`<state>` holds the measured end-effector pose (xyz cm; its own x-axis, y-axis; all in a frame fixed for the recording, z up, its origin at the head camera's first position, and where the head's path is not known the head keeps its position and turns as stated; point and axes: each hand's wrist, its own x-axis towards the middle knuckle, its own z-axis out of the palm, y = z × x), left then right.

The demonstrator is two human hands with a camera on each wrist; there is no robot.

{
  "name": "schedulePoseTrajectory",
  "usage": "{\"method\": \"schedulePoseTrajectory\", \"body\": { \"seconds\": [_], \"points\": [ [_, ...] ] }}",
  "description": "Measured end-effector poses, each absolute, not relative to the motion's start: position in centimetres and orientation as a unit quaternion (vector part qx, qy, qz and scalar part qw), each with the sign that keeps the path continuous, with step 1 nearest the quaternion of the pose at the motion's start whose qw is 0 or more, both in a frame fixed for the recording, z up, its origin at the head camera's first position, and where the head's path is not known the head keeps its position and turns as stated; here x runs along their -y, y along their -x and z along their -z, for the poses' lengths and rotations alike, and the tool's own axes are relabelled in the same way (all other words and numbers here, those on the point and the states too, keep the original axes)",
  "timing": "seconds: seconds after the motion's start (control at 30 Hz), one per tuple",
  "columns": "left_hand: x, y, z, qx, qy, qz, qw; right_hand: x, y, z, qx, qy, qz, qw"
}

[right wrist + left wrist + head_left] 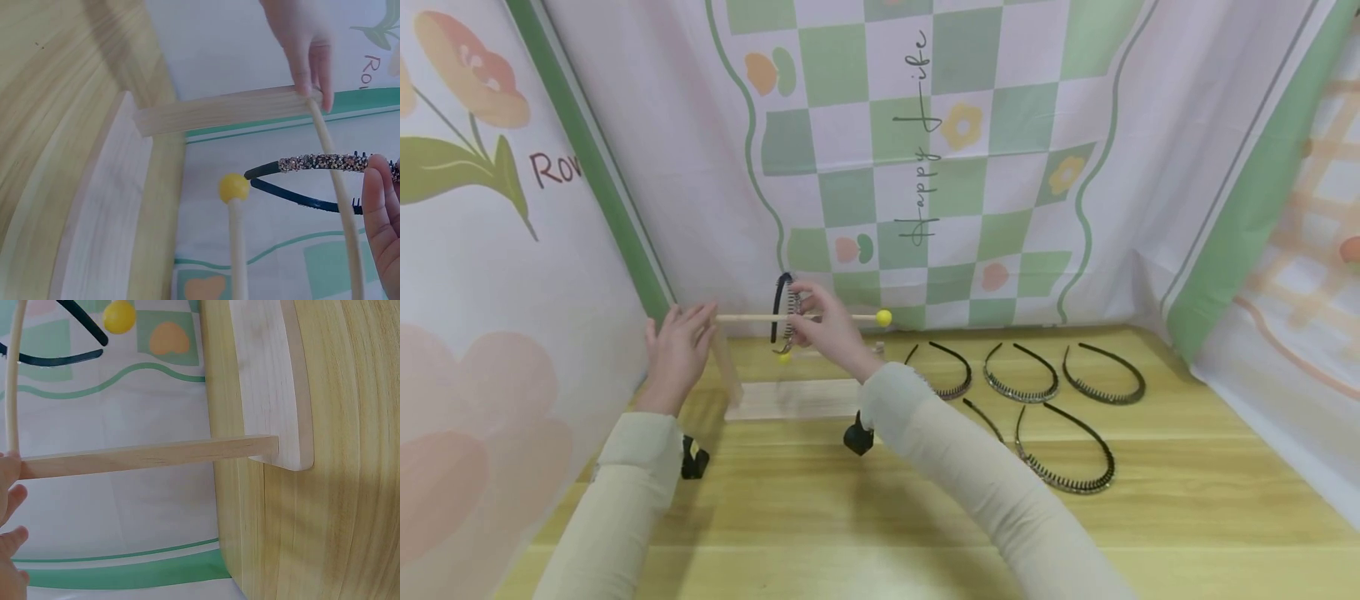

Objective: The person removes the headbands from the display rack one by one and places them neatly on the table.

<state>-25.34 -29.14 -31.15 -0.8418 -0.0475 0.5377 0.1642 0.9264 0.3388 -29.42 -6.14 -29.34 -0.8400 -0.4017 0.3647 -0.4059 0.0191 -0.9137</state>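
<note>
A wooden rack has a pale base [801,402], an upright post [727,367] at its left and an upper rod [748,317] ending in a yellow ball [883,317]. My left hand [676,350] holds the top of the post where the rod meets it, fingertips on either side in the right wrist view. My right hand [831,329] pinches a toothed headband [319,164] with glittery stones along one side. The headband hangs around the upper rod, its two tips close together near the lower rod's yellow ball [234,188].
Several similar headbands lie on the wooden table to the right, including one at the front [1108,467] and one at the far right [1142,387]. A patterned curtain [955,200] stands behind the rack. Small black devices [858,437] sit by both wrists.
</note>
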Motion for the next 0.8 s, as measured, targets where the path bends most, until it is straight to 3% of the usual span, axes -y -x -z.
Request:
{"method": "schedulePoseTrajectory", "body": {
  "seconds": [0.47, 0.8],
  "points": [
    [29.2, 25.4, 31.4, 0.941, 0.034, 0.188, 0.279, 3.3, 28.9, 28.5, 0.697, -0.291, -0.655, -0.021],
    [29.1, 25.3, 31.4, 0.937, 0.042, 0.192, 0.288, 0.9, 28.4, 28.7, 0.695, -0.285, -0.660, 0.011]
  ]
}}
